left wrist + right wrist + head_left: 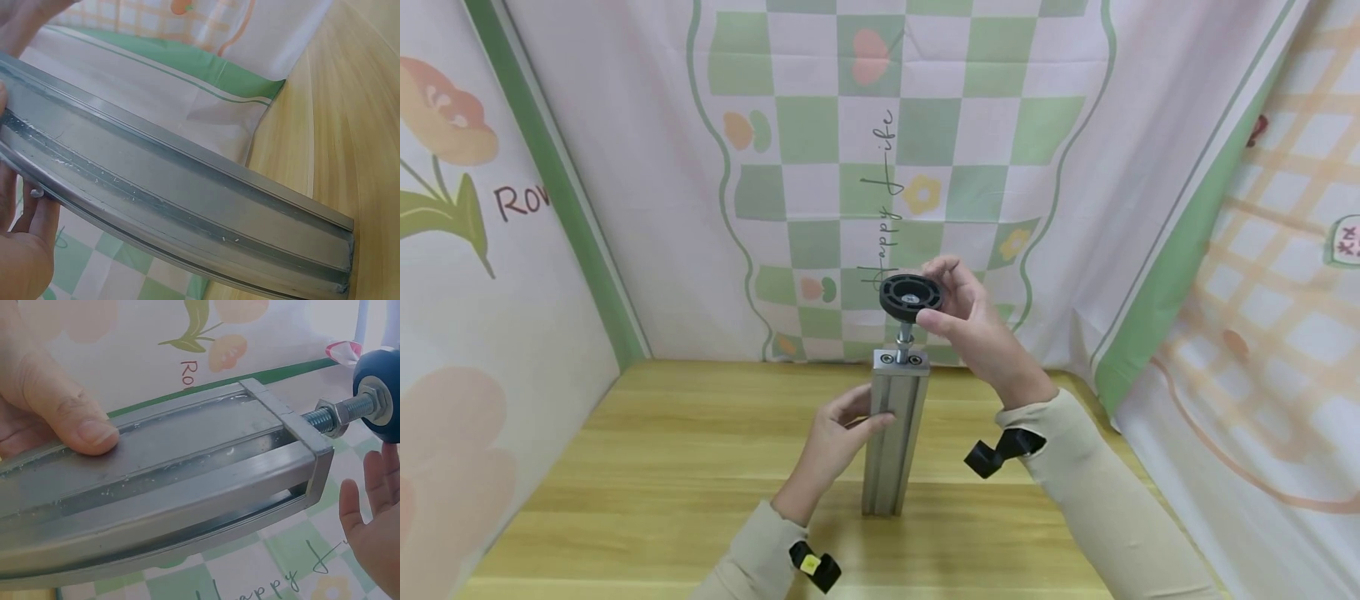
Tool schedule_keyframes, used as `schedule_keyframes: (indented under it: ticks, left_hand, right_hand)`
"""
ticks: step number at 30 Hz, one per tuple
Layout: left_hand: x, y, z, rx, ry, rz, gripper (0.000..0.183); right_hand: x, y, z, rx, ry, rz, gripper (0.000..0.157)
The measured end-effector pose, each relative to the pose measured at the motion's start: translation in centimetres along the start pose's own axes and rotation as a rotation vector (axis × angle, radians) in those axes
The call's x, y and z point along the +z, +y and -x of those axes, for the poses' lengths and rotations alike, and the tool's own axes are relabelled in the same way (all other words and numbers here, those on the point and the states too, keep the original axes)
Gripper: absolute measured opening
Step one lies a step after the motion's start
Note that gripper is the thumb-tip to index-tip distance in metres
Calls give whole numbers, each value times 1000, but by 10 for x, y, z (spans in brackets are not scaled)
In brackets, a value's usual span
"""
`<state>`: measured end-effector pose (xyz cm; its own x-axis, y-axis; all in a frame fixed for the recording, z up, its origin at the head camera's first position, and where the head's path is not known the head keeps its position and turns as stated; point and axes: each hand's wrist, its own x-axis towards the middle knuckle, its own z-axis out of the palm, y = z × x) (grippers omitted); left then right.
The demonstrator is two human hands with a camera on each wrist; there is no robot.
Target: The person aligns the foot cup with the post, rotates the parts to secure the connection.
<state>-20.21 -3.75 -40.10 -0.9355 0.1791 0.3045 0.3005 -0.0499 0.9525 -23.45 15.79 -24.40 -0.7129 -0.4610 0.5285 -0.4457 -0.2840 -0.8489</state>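
Observation:
An aluminium extrusion (pixel 889 450) stands upright on the wooden table, with a metal end plate (pixel 881 364) and two screws on top. Out of that plate rises a threaded stud (pixel 319 419) with a nut (pixel 340 414) partway along. A black round levelling foot (pixel 891 309) tops the stud. My left hand (pixel 837 429) grips the extrusion around its upper half, thumb on the near face. At the foot's right side, my right hand (pixel 977 329) pinches the rim, thumb in front and fingers behind. The right wrist view hides that thumb.
The wooden table (pixel 700 450) reaches back to a checkered curtain (pixel 925 183). Printed curtains also hang at the left (pixel 550 275) and right (pixel 1247 333). Black mounts sit on the left wrist (pixel 816 567) and right wrist (pixel 1006 450).

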Motion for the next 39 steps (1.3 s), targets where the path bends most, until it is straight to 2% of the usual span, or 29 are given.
schedule_keyframes:
  ticks: [3,5,9,14,25,32,39]
  left_hand:
    - [0,1,0,2,-2,4,44]
    - [0,1,0,1,-2,4,44]
    - [-1,0,0,3,-4,2,44]
    - [-1,-1,-1,4,-7,0,45]
    - [-1,-1,-1,16,-20,13,44]
    - [-1,-1,-1,6,-13,11,44]
    - [-1,2,0,1,-12,9,44]
  right_hand:
    - [0,-1,0,10,-30,42,73]
    - [1,-1,-2,19,-71,35,74]
    - [1,-2,-3,26,-165,-38,58]
    - [2,-3,-3,-4,-204,-90,56]
    - [-2,2,-4,-40,-180,-105,42]
    - [-1,3,-1,-46,-77,-90,30]
    - [1,-2,1,-3,-10,2,24]
